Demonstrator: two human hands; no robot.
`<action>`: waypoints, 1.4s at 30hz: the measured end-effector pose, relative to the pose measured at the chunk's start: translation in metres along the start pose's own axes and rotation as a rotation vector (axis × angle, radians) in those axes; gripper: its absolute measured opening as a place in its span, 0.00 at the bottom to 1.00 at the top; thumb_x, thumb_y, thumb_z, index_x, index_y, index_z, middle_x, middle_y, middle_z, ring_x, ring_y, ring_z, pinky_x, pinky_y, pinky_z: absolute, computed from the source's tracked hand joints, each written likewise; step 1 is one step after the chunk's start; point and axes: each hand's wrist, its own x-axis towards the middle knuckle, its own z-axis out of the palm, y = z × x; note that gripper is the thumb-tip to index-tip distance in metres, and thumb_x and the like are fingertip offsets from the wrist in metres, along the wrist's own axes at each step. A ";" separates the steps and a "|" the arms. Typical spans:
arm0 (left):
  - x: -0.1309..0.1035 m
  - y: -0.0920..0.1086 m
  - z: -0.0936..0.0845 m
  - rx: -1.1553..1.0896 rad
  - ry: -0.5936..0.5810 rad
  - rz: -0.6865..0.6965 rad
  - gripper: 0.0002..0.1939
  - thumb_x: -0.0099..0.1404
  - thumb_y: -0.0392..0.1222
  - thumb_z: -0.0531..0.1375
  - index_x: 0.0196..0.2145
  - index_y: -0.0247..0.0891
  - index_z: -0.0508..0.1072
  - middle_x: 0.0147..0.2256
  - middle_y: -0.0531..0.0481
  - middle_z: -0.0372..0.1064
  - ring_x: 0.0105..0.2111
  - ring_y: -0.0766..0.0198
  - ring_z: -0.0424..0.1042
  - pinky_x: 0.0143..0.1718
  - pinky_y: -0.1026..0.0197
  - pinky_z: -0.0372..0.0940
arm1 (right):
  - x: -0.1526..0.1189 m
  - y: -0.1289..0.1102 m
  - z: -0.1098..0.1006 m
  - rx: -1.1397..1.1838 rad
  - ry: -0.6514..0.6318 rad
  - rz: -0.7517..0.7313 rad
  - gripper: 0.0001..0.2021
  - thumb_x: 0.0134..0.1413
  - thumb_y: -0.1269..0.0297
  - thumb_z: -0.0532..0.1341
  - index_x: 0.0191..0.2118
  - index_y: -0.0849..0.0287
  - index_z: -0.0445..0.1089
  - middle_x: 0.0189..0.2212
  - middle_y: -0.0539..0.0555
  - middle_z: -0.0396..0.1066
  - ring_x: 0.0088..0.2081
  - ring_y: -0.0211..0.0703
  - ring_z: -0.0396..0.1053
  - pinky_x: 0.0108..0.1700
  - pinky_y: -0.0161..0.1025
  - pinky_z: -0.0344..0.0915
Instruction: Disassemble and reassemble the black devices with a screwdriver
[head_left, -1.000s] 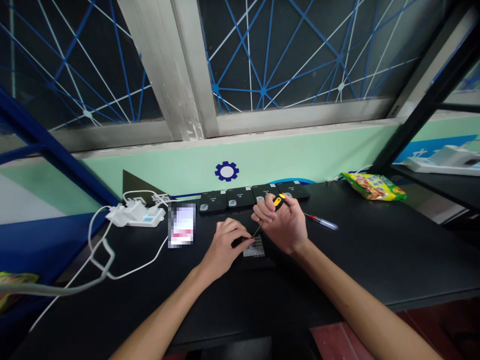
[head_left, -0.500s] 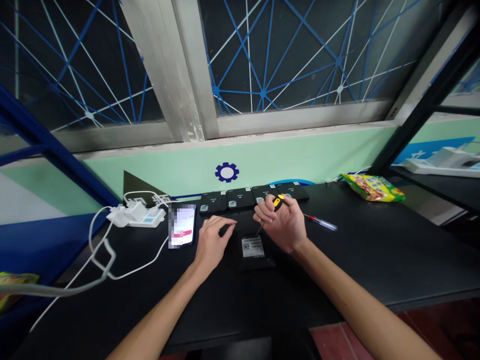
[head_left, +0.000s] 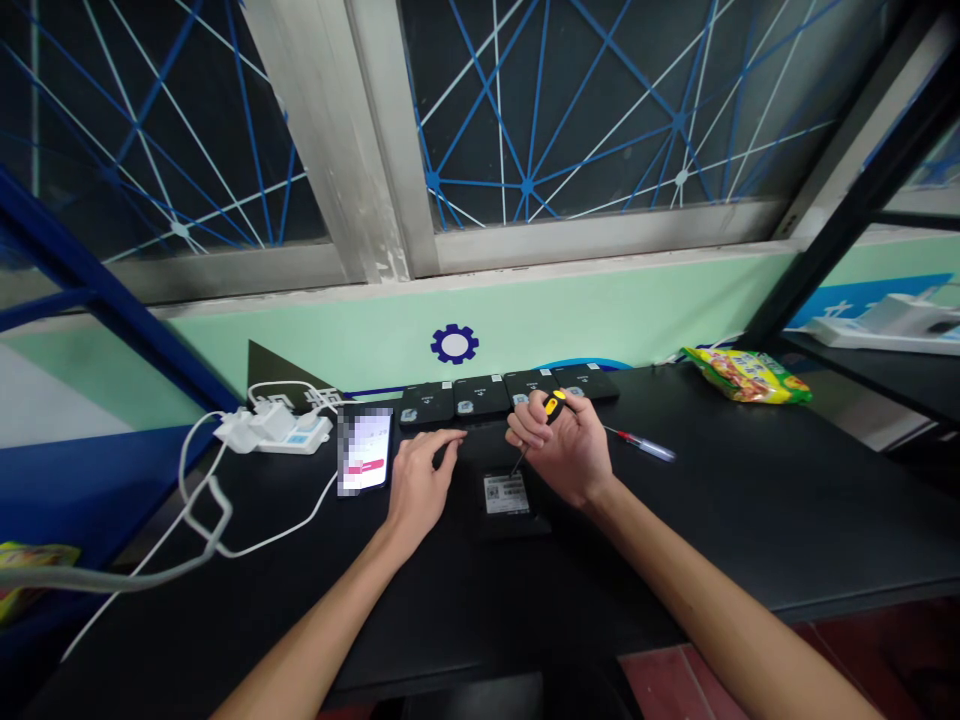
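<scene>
My right hand (head_left: 570, 450) is wrapped around a screwdriver (head_left: 555, 405) with a black and yellow handle. Its thin shaft points down, the tip by the far edge of a flat black case (head_left: 517, 528) that bears a white printed label (head_left: 505, 494). To the left of the case, my left hand (head_left: 421, 478) hovers low over the table with thumb and fingertips drawn together in a pinch. Whatever the pinch may hold is too small to make out. A second screwdriver (head_left: 649, 446) with a clear and red handle lies to the right of my right hand.
Several black boxes (head_left: 427, 402) stand in a row along the wall. A lit phone (head_left: 367, 450) and a white power strip (head_left: 289, 438) with loose cables are at the left. A yellow-green snack packet (head_left: 746, 375) lies at the back right of the black table (head_left: 750, 490).
My left hand has drawn slightly left and its thumb has come closer to the fingertips. The held screwdriver's tip has shifted slightly; my right hand has barely moved.
</scene>
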 end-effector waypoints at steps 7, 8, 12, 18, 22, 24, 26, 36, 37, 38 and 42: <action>0.000 -0.001 0.000 0.099 -0.013 -0.001 0.12 0.74 0.35 0.58 0.43 0.45 0.82 0.42 0.51 0.83 0.43 0.53 0.79 0.47 0.48 0.66 | 0.000 0.001 -0.001 0.002 -0.013 0.002 0.21 0.71 0.56 0.51 0.26 0.57 0.64 0.23 0.47 0.46 0.26 0.42 0.44 0.36 0.40 0.58; 0.000 -0.002 0.000 0.108 -0.013 -0.003 0.12 0.74 0.35 0.58 0.43 0.45 0.82 0.42 0.51 0.83 0.43 0.53 0.79 0.48 0.48 0.67 | 0.000 0.001 -0.001 0.004 -0.017 0.002 0.21 0.71 0.56 0.51 0.26 0.57 0.64 0.23 0.47 0.46 0.26 0.42 0.44 0.36 0.40 0.58; -0.001 -0.002 0.002 0.160 -0.007 0.018 0.12 0.75 0.38 0.59 0.49 0.44 0.82 0.46 0.48 0.84 0.47 0.51 0.80 0.52 0.46 0.69 | 0.000 0.000 0.000 -0.001 -0.014 0.009 0.20 0.71 0.56 0.51 0.26 0.57 0.64 0.23 0.47 0.46 0.26 0.42 0.44 0.36 0.40 0.58; -0.003 -0.008 0.005 0.293 -0.094 0.131 0.21 0.77 0.34 0.55 0.63 0.37 0.75 0.60 0.39 0.77 0.64 0.43 0.72 0.65 0.38 0.62 | -0.001 0.000 0.000 0.004 -0.006 0.016 0.20 0.71 0.55 0.52 0.26 0.56 0.63 0.23 0.47 0.46 0.26 0.42 0.45 0.35 0.40 0.59; -0.004 -0.013 0.004 0.354 -0.158 0.162 0.24 0.77 0.32 0.52 0.67 0.34 0.70 0.63 0.35 0.73 0.67 0.43 0.68 0.67 0.36 0.59 | -0.001 0.000 0.000 -0.004 0.012 0.019 0.20 0.71 0.55 0.52 0.26 0.55 0.62 0.23 0.47 0.47 0.26 0.42 0.46 0.34 0.41 0.60; -0.005 -0.014 0.003 0.376 -0.166 0.163 0.25 0.77 0.32 0.51 0.68 0.32 0.68 0.64 0.34 0.72 0.68 0.43 0.67 0.67 0.37 0.59 | -0.001 0.000 0.000 -0.011 0.016 0.018 0.20 0.71 0.55 0.52 0.26 0.55 0.62 0.23 0.47 0.46 0.26 0.42 0.46 0.34 0.41 0.59; -0.005 -0.012 0.002 0.392 -0.176 0.163 0.25 0.78 0.32 0.50 0.68 0.32 0.68 0.64 0.33 0.71 0.67 0.42 0.68 0.66 0.38 0.60 | -0.001 0.000 0.000 -0.013 0.007 0.019 0.20 0.71 0.56 0.51 0.26 0.56 0.63 0.23 0.47 0.46 0.26 0.42 0.45 0.34 0.41 0.58; -0.007 -0.008 0.007 0.441 -0.237 0.148 0.22 0.78 0.35 0.52 0.63 0.31 0.74 0.63 0.33 0.72 0.65 0.40 0.70 0.62 0.38 0.63 | -0.001 0.001 0.000 -0.026 0.021 0.032 0.20 0.71 0.55 0.52 0.26 0.56 0.63 0.23 0.47 0.46 0.26 0.42 0.44 0.34 0.41 0.59; -0.007 -0.008 0.007 0.436 -0.235 0.148 0.22 0.78 0.35 0.52 0.63 0.32 0.74 0.63 0.33 0.72 0.65 0.40 0.70 0.61 0.38 0.63 | -0.001 0.001 0.000 -0.030 0.027 0.034 0.20 0.71 0.55 0.52 0.26 0.55 0.62 0.23 0.47 0.45 0.26 0.43 0.44 0.34 0.41 0.59; -0.007 -0.008 0.006 0.433 -0.235 0.149 0.22 0.77 0.35 0.52 0.63 0.33 0.74 0.63 0.34 0.72 0.65 0.40 0.70 0.61 0.38 0.64 | -0.001 0.001 0.000 -0.031 0.028 0.034 0.20 0.71 0.55 0.52 0.26 0.55 0.62 0.23 0.47 0.45 0.26 0.42 0.45 0.34 0.41 0.59; -0.008 -0.006 0.005 0.416 -0.234 0.150 0.21 0.77 0.35 0.53 0.62 0.33 0.75 0.63 0.32 0.73 0.64 0.38 0.70 0.60 0.37 0.65 | -0.001 0.002 -0.001 -0.025 0.013 0.029 0.20 0.71 0.56 0.51 0.26 0.56 0.63 0.23 0.47 0.46 0.26 0.42 0.45 0.34 0.40 0.59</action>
